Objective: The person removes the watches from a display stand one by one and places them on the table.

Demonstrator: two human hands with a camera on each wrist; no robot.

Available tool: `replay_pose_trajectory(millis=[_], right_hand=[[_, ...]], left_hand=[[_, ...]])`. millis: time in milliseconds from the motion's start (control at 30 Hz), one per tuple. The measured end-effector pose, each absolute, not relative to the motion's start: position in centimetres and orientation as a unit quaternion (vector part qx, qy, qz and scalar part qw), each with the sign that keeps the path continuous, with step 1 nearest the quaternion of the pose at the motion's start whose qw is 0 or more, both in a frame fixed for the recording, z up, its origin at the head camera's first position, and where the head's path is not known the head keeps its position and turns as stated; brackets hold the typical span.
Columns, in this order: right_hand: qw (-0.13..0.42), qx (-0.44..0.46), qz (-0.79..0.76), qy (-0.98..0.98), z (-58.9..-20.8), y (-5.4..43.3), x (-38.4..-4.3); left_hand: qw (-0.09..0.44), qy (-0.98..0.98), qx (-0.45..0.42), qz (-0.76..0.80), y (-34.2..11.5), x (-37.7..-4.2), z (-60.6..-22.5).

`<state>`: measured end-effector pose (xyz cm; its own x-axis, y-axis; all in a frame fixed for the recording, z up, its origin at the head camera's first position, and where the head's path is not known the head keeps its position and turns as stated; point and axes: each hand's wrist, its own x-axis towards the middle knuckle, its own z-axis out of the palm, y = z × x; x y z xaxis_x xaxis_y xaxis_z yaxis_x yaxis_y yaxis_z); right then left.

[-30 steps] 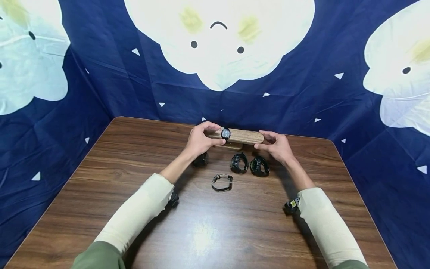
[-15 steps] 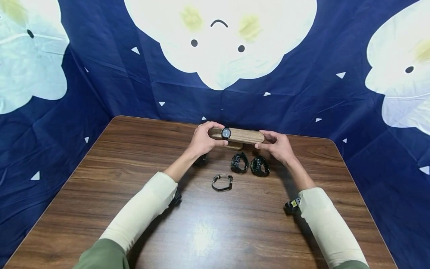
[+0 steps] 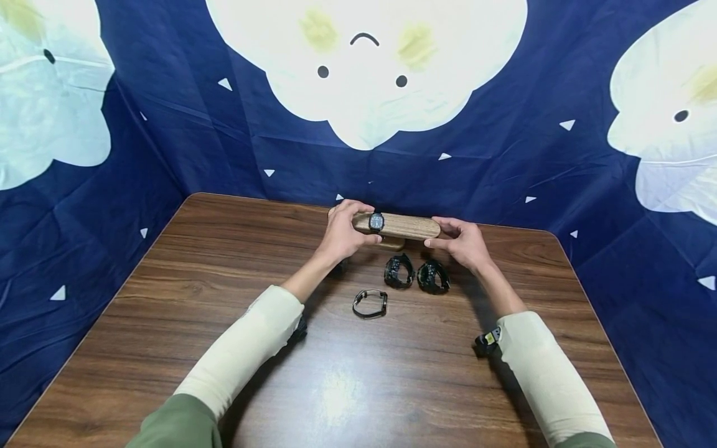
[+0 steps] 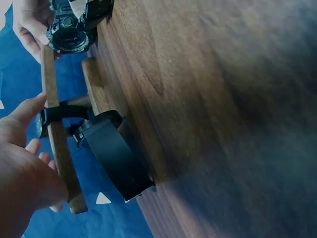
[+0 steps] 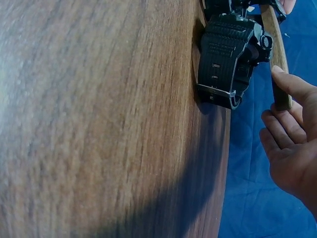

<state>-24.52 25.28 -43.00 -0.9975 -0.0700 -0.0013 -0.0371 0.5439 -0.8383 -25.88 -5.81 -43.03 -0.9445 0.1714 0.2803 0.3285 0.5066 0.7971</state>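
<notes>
A wooden watch stand point(image 3: 410, 226) with a rounded horizontal bar stands near the table's back edge. Around its bar sits a black-strapped wristwatch point(image 3: 376, 221), square face toward me. My left hand point(image 3: 340, 235) pinches at this watch, thumb below the face and fingers above; its strap point(image 4: 62, 112) loops the bar in the left wrist view. At the bar's right end, my right hand point(image 3: 466, 246) grips the tip between thumb and fingers. Two chunky black watches, one left point(image 3: 399, 272) and one right point(image 3: 433, 277), lie in front of the stand.
Closer to me on the brown table point(image 3: 392, 386) lies a thin black watch point(image 3: 370, 304) on its side. Another dark watch point(image 4: 116, 158) is mostly hidden by my left arm in the head view. Blue cloud-printed cloth point(image 3: 235, 143) hangs behind the table.
My left hand has shifted slightly right along the bar, uncovering its left end and hiding more of the dark watch. The watch on the bar and my right hand look unmoved.
</notes>
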Motion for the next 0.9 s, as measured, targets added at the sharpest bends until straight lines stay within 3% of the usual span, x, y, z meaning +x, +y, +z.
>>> replay_pose_trajectory(millis=[700, 900], right_hand=[[0.010, -0.028, -0.470, 0.882, -43.0, 25.2, -24.4], [0.013, -0.024, -0.467, 0.884, -43.0, 25.1, -24.5]], left_hand=[[0.114, -0.880, -0.135, -0.441, -5.0, -26.3, -43.8], [0.151, -0.867, -0.144, -0.453, -5.3, -28.7, -46.9]])
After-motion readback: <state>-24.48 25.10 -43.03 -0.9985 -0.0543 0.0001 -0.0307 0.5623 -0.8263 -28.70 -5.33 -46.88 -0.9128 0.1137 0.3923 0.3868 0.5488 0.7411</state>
